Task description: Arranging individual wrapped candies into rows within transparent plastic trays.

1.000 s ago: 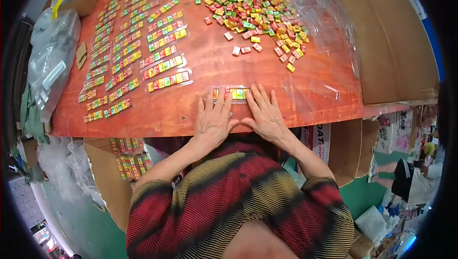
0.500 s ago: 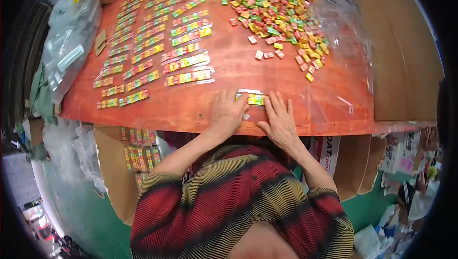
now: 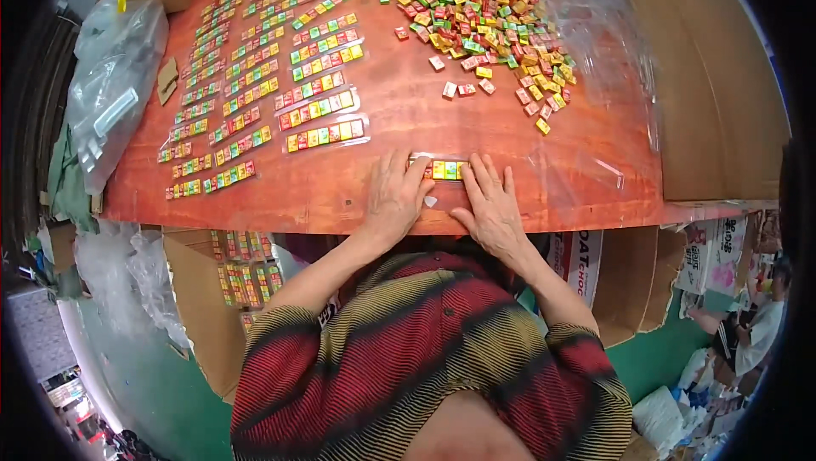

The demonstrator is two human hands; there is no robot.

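Near the front edge of the table lies a short row of small red, yellow and green boxes (image 3: 446, 169), with clear plastic along its far side. My left hand (image 3: 397, 199) rests flat over the row's left end, fingers stretched out. At the other end my right hand (image 3: 495, 210) lies with its fingertips on the row, fingers outstretched and thumb apart. Both hands cover the ends, so the row's full length is hidden. A small whitish scrap (image 3: 430, 202) sits just below the row, between my hands.
Left on the orange-red table (image 3: 408, 108) are columns of similar wrapped rows (image 3: 325, 135). A heap of loose boxes (image 3: 476, 11) lies far right of centre, beside clear plastic film (image 3: 595, 28). Cardboard (image 3: 714, 87) bounds the right; an open carton (image 3: 200, 291) with packed rows is below left.
The view has shifted slightly, moving the tabletop left and up in the picture. My hands stay on the row with little visible movement.
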